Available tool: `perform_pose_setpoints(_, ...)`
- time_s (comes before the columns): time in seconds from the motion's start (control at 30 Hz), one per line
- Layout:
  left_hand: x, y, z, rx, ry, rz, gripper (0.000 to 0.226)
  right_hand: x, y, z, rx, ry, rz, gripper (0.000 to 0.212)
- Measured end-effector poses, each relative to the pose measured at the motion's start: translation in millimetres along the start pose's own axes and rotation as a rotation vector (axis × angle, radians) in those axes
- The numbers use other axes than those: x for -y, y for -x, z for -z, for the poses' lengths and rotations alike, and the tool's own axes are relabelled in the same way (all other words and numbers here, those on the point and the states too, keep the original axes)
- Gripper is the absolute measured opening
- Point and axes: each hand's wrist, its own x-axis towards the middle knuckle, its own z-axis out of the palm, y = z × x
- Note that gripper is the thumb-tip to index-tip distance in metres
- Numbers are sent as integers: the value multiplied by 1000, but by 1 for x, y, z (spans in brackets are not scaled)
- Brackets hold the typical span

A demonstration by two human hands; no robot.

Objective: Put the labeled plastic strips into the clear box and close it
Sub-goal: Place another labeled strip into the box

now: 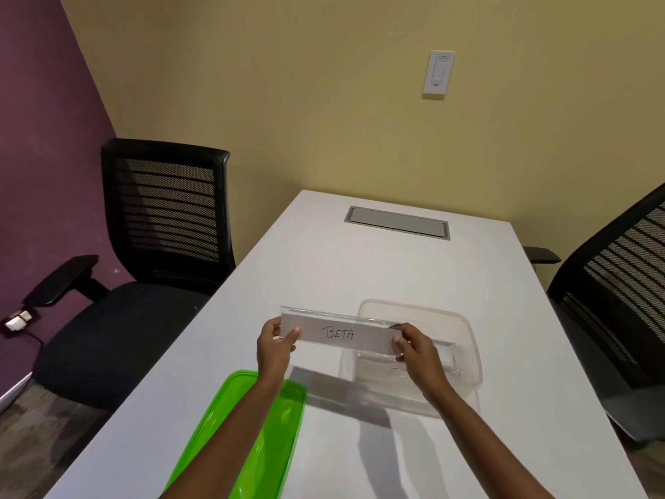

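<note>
Here the left hand [275, 349] and right hand [417, 349] each pinch an end of the strip labelled BETA [338, 334] — held level, partly over the clear box [464, 340]. Left of the box lies the green lid [284, 408] on the table [324, 264].

Your view is evenly lit, moderately bright, warm cast on the yellow wall [324, 84]. Light comes from above and behind you: the strip [338, 334] and your forearms throw soft grey shadows on the white table [360, 268], falling just nearer you than the strip. Soft sheen on the green lid [252, 444], near the table's front edge. Faint glare on the clear box [464, 340] rim. Wide-angle bending leans the walls outward beyond the table. Focus is slightly soft overall; "BETA" reads clearly.
</note>
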Motion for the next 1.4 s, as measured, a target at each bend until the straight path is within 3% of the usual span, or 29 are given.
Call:
perform_pose_setpoints(0.17, -10, 4, -27, 39, -276, -95, 25, -2, -7, 32, -237, 116, 77, 22)
perform_pose_setpoints(0.33, -21, 14, -62, 160, -343, -102, 32, -7, -17, 62, -359, 188, 29, 27)
perform_pose_setpoints(0.47, -28, 16, -88, 267, -384, -105, 20, -16, -26, 80, -335, 222, -48, 37)
perform_pose_setpoints(0.63, -35, 14, -115, 334, -436, -76, 21, -30, -38, 91, -302, 217, -209, 43)
perform_pose_setpoints(0.87, -29, -1, -147, 406, -504, 49, 15, -54, -59, 96, -283, 263, -373, 11)
perform_pose_setpoints(0.97, -23, -6, -159, 428, -539, 99, 31, -62, -70, 94, -274, 304, -407, 27)
perform_pose_setpoints(1.03, -19, -9, -164, 451, -550, 120, 26, -65, -74, 92, -256, 325, -417, 36)
perform_pose_setpoints(1.1, -15, -13, -169, 466, -559, 152, 16, -68, -80, 88, -219, 367, -410, 24)
perform_pose_setpoints(1.17, -10, -15, -171, 476, -596, 187, 30, -71, -85, 83, -165, 411, -396, 11)
perform_pose_setpoints(1.23, -5, -17, -173, 472, -630, 224, 43, -73, -89, 78, -117, 442, -409, 27)
perform_pose_setpoints(1.4, 2, -19, -177, 448, -679, 238, 44, -85, -93, 69, -66, 465, -432, 21)
